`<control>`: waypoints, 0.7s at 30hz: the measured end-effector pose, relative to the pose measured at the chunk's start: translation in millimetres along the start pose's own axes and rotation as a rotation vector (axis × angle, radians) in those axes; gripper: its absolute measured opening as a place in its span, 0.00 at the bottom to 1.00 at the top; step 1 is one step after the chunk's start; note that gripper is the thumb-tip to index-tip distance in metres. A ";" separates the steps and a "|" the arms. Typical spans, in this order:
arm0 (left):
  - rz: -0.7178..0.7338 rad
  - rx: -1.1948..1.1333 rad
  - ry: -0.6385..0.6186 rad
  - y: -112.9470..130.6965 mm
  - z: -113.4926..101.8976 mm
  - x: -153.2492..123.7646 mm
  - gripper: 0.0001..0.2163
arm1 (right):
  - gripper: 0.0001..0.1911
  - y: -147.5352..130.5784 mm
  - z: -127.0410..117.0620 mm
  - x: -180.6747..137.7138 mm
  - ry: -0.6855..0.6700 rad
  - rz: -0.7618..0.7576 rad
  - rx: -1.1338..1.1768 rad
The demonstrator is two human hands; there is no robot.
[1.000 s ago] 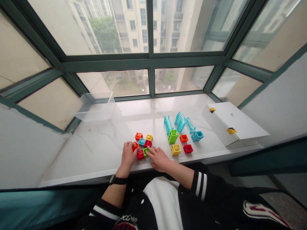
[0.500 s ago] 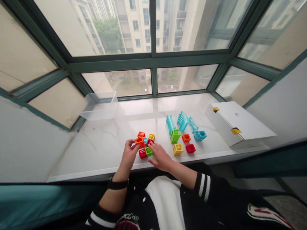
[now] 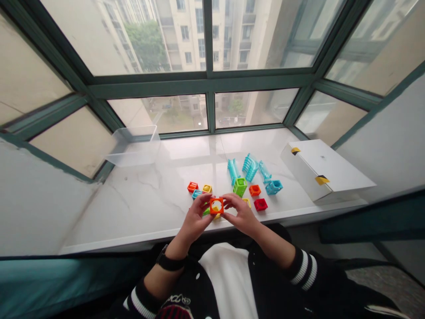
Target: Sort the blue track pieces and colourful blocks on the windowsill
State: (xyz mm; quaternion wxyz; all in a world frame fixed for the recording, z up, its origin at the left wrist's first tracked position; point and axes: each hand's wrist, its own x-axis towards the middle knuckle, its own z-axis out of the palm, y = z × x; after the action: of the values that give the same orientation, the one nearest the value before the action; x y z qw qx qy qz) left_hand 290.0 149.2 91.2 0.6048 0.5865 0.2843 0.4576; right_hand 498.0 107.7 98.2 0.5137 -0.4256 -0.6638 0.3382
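An orange cube block (image 3: 211,206) with a round opening is held up between my two hands, over the near part of the sill. My left hand (image 3: 193,222) pinches its left side with thumb and fingers. On its right side, the fingers of my right hand (image 3: 244,216) close in the same way. Behind and below lie a red-orange block (image 3: 192,186), a yellow block (image 3: 207,188), a blue block (image 3: 196,194) and a green block (image 3: 206,212), the last partly covered by my left fingers.
To the right stand a tall green block (image 3: 239,187), an orange block (image 3: 255,190), a red block (image 3: 260,204) and a blue block (image 3: 274,187). Clear-blue track pieces (image 3: 250,167) lie behind them. A clear plastic bin (image 3: 134,153) sits left, a white box (image 3: 332,166) right.
My left hand has moved right with the orange block, turning its round opening toward me. My right hand has left the blocks on the sill and now grips the orange block too.
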 end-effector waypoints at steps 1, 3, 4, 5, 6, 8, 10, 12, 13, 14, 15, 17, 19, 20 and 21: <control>0.020 0.017 -0.002 0.6 1.4 -0.3 0.24 | 0.21 -2.8 -3.8 -1.4 0.018 -0.011 -0.018; 0.040 0.035 -0.005 1.1 4.3 -0.4 0.24 | 0.21 -7.1 -9.0 -3.3 0.081 -0.021 -0.067; 0.036 0.030 -0.011 1.0 6.2 -0.5 0.25 | 0.20 -8.6 -10.3 -3.8 0.117 -0.025 -0.093; 0.023 0.017 -0.020 0.8 8.6 -0.6 0.24 | 0.20 -9.7 -10.9 -4.0 0.149 -0.032 -0.118; 0.007 0.000 -0.029 0.5 11.5 -0.7 0.24 | 0.20 -10.3 -10.9 -4.0 0.172 -0.042 -0.144; -0.020 -0.037 -0.027 -0.1 18.7 -1.1 0.23 | 0.18 -10.5 -9.3 -3.8 0.185 -0.068 -0.199; -0.041 -0.070 0.006 -0.2 26.3 -1.1 0.21 | 0.15 -9.1 -6.6 -4.0 0.176 -0.078 -0.243; -0.070 -0.097 0.049 0.6 31.8 -0.5 0.19 | 0.15 -6.5 -4.3 -5.0 0.168 -0.062 -0.250; -0.087 -0.109 0.063 1.2 33.4 -0.1 0.19 | 0.17 -4.8 -3.6 -5.8 0.165 -0.050 -0.236; -0.103 -0.119 0.073 1.9 34.1 0.4 0.19 | 0.19 -3.2 -3.3 -6.6 0.159 -0.039 -0.218; -0.117 -0.130 0.078 2.5 34.1 0.9 0.19 | 0.22 -1.7 -3.5 -7.3 0.149 -0.031 -0.200; -0.137 -0.149 0.082 3.6 32.8 1.7 0.20 | 0.29 0.6 -4.9 -8.6 0.117 -0.014 -0.186; -0.149 -0.159 0.077 3.8 31.6 2.0 0.19 | 0.32 1.5 -6.7 -9.3 0.084 0.001 -0.212; -0.149 -0.161 0.072 3.4 31.7 2.1 0.19 | 0.34 1.6 -7.3 -9.5 0.072 0.003 -0.235; -0.146 -0.162 0.069 2.6 32.2 2.4 0.18 | 0.35 1.6 -7.6 -9.6 0.060 -0.001 -0.258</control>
State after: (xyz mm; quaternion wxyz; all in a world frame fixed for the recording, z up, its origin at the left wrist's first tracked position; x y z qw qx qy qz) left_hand 318.7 136.5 99.1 0.6717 0.4974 0.3090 0.4537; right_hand 506.8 99.7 94.8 0.4743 -0.4979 -0.6864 0.2368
